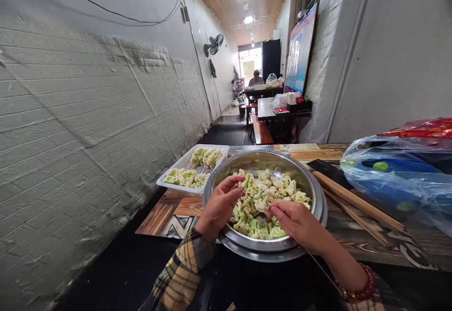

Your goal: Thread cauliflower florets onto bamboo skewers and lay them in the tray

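Two hands are down in the steel bowl (317, 193) as I watch the head view. My left hand (221, 205) lies over the left side of the heap of cauliflower florets (268, 193). Its fingers are bent, with the tips drawn close on a piece, though I cannot tell whether they grip it or only rest on it. My right hand (298, 221) sits on the near right of the heap, fingers curled together. A thin stick (322, 269) runs out from under the palm along the wrist, so I judge those fingers are clamped on it.

Some of the work looks done. The white tray (165, 185), just left of the bowl and touching its rim, holds skewered florets (187, 177) in two groups, one near and one far, sticks lying across. I judge much more remains. The bowl, which sits on a wider steel dish at the near edge of the bench (165, 217), is well filled with loose florets. A bundle of bare bamboo skewers (356, 200) lies untouched just right of it.

Beyond the skewers a clear plastic bag (399, 179) holds blue and green things I cannot identify.
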The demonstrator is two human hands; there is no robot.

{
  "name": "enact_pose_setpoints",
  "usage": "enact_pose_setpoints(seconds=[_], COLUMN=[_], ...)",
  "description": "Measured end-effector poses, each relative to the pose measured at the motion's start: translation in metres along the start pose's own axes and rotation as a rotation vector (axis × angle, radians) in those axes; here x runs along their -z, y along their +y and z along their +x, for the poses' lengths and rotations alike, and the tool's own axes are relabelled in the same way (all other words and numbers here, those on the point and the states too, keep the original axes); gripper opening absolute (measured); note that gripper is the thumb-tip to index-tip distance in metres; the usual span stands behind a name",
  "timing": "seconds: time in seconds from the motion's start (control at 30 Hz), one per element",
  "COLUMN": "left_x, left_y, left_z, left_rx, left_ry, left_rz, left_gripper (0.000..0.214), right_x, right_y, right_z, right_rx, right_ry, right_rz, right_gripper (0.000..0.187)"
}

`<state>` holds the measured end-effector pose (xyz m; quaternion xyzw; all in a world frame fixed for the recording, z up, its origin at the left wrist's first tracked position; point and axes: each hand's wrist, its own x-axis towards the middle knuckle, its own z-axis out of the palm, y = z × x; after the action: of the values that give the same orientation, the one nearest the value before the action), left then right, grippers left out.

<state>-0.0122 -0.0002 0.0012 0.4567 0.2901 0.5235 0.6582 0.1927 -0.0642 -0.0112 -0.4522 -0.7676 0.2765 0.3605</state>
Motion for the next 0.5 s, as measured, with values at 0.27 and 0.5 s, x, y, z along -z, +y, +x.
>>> enact_pose_setpoints(seconds=[0.27,0.5], left_x=[-0.0016,0.0003], left_y=[0.0003,-0.0037], left_z=[-0.0025,-0.0027], left_rx=[0.016,-0.056], left_ry=[0.038,0.090], left_rz=[0.008,0.158], left_gripper=[0.026,0.032], right_x=[0.0006,0.0002], right_y=[-0.0035,-0.0045], right_z=[-0.0008,-0.0011], right_rx=[0.010,-0.001], right_ry=[-0.024,-0.052], right_rz=[-0.056,-0.044], right_gripper=[0.033,0.033])
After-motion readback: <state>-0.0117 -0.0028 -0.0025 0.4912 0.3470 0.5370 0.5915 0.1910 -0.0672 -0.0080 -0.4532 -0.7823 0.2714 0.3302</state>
